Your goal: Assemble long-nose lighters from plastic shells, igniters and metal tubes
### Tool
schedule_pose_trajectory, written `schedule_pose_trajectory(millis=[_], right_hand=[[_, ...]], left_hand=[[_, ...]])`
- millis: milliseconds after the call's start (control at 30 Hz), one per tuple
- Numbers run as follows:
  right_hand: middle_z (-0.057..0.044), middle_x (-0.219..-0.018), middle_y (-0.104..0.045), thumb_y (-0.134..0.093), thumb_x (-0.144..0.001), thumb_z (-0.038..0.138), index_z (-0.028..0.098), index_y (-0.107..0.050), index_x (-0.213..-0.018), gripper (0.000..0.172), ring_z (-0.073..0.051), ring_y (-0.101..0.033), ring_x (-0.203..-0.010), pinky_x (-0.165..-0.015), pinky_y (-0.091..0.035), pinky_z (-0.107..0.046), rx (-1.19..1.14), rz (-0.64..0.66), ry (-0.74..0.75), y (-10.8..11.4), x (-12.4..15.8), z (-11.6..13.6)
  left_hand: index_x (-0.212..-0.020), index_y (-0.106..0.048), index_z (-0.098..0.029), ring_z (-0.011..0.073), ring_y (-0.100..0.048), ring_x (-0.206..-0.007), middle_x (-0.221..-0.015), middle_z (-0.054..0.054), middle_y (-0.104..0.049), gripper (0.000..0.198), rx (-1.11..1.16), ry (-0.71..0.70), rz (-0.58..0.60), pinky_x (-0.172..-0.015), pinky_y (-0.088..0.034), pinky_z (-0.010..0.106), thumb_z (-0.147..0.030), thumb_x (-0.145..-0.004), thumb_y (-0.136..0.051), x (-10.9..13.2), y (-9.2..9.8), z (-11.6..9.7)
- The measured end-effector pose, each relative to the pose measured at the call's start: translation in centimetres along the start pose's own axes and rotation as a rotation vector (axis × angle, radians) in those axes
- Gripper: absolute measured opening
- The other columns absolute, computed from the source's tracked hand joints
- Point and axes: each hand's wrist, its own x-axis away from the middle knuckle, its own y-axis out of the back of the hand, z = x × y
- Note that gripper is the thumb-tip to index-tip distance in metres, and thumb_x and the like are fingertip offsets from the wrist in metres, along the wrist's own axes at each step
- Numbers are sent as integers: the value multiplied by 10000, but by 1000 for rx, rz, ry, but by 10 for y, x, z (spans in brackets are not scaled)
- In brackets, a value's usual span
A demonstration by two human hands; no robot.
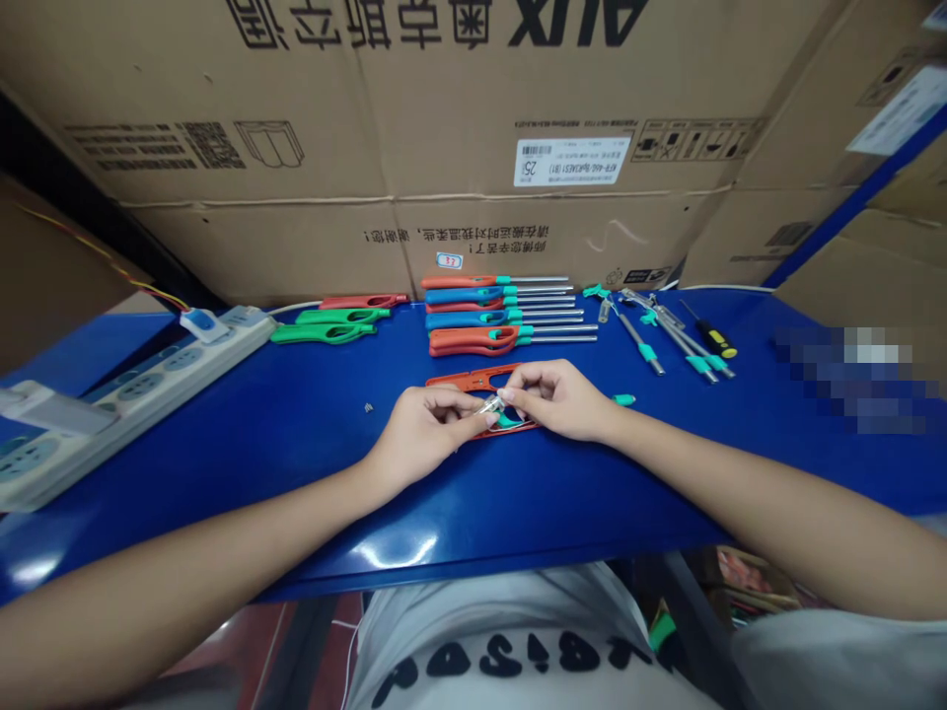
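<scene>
On blue table (252, 434): one screwdriver (716, 339); above, two hands (423, 428) (562, 398) pinch small part (490, 404).

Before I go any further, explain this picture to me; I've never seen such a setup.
There is no machine here: one camera, worn on a person's head, looks forward and down at their own bare hands. The left hand and right hand pinch a small shiny part over an orange casing. Also on the blue table lie a row of orange and blue handles with metal tubes, green handles to the left, a screwdriver to the right, and a power strip far left.
</scene>
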Motion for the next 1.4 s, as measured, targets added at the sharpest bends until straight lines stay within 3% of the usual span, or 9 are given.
schedule_pose_trajectory(millis=[133, 233, 333, 433, 567, 733, 1033, 1400], right_hand=[[42, -543, -552, -741, -759, 611, 162, -589, -718, 476, -50, -410, -411, -395, -298, -195, -28, -10, -2, 0, 0, 3], [61, -462, -512, -684, -811, 632, 169, -581, -686, 490, -47, -380, -321, -338, -275, -196, -25, 4, -31, 2, 0, 5], [38, -514, -579, -655, -830, 643, 156, -614, -706, 503, -47, -422, -306, -333, -314, -196, -36, -9, -31, 6, -1, 4], [15, -610, -640, -667, -829, 624, 146, -640, -755, 484, -43, -459, -320, -340, -349, -195, -68, -44, -12, 11, -4, 2], [23, -604, -622, -665, -847, 595, 144, -646, -770, 459, -38, -443, -315, -329, -348, -192, -79, -69, 0, 15, -6, 0], [30, -593, -610, -665, -854, 587, 144, -647, -769, 451, -36, -436, -312, -321, -336, -186, -89, -57, 6, 17, -6, -1], [32, -597, -624, -677, -852, 585, 146, -650, -772, 447, -31, -440, -315, -327, -347, -184, -95, -39, -1, 20, -5, -1], [32, -590, -612, -663, -869, 575, 142, -648, -775, 443, -31, -434, -325, -341, -345, -191, -71, -19, 1, 19, -5, -1]], left_hand=[[-840, -811, -141, 76, -481, -486, -690, 33, -718, 240, -1, 0, 35, -452, -359, 201, -362, -747, -808, -3, 4, 0], [-876, -813, -157, 90, -536, -557, -743, 33, -733, 204, -111, -108, 21, -513, -400, 204, -332, -771, -804, -3, 9, -4], [-950, -814, -184, 105, -573, -613, -785, 29, -744, 198, -296, -230, 27, -569, -428, 215, -312, -801, -795, -1, 17, -11], [-1029, -795, -209, 120, -602, -650, -789, 11, -752, 218, -470, -296, 97, -617, -449, 224, -296, -830, -782, 1, 24, -20], [-935, -786, -209, 131, -623, -685, -812, 1, -759, 105, -609, -311, 197, -623, -443, 228, -281, -867, -750, 3, 28, -25], [-976, -778, -197, 135, -646, -722, -879, 18, -761, 109, -607, -300, 282, -654, -465, 232, -234, -888, -726, 3, 28, -21], [-946, -779, -180, 140, -616, -681, -827, 29, -733, 133, -635, -286, 291, -633, -460, 242, -272, -851, -762, 1, 30, -21], [-1028, -803, -193, 153, -666, -767, -882, 62, -702, 207, -636, -319, 285, -727, -508, 259, -278, -966, -625, 1, 29, -19]])
